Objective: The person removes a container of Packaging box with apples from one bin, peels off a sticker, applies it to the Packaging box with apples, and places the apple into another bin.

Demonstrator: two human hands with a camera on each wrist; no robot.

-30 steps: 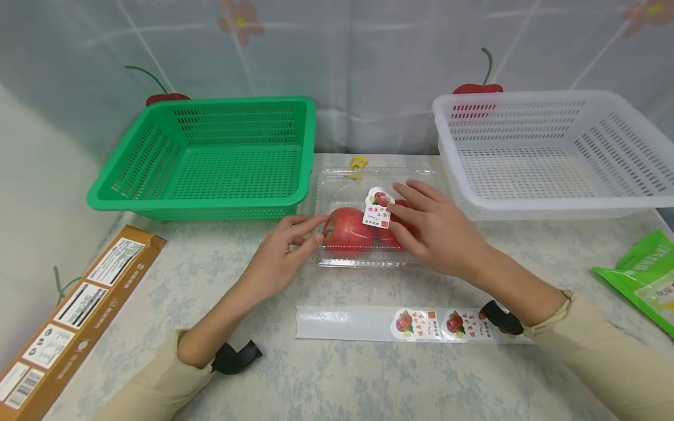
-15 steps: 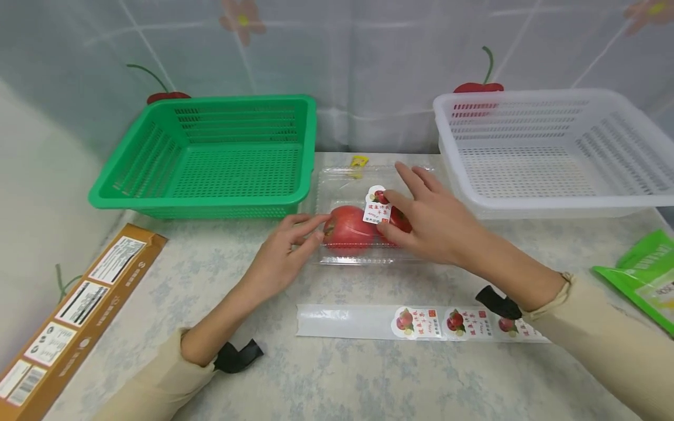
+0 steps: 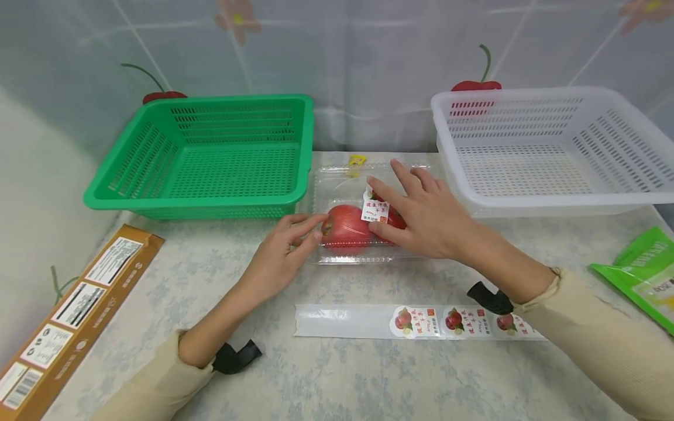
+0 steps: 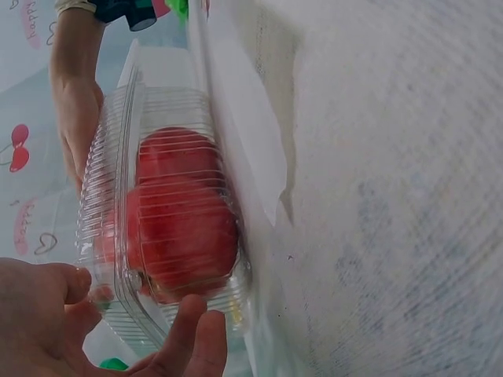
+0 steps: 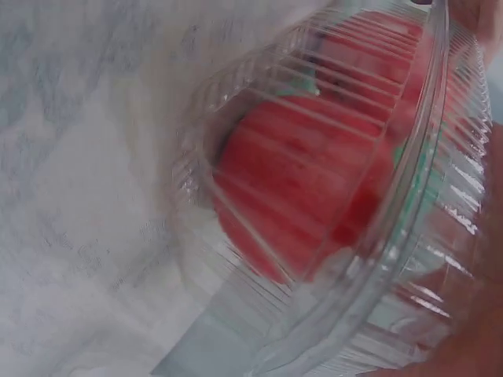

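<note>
Grip of left hand [image 3: 276,257] loose, fingers apart, touching left end of clear box [image 3: 334,184]; right hand [image 3: 434,222] spread over its top. Box rests on worktop [image 3: 284,380], apples [image 3: 347,225] inside, sticker [image 3: 372,211] on top. Step looks like pressing sticker down; next move seems to call for smoothing its edges. Green basket [image 3: 221,204] left, white basket [image 3: 553,202] right, brown carton [image 3: 81,321] far left, label strip [image 3: 418,323] in front, yellow packet [image 3: 357,159] at box's far edge. Right hand hides part of sticker.
</note>
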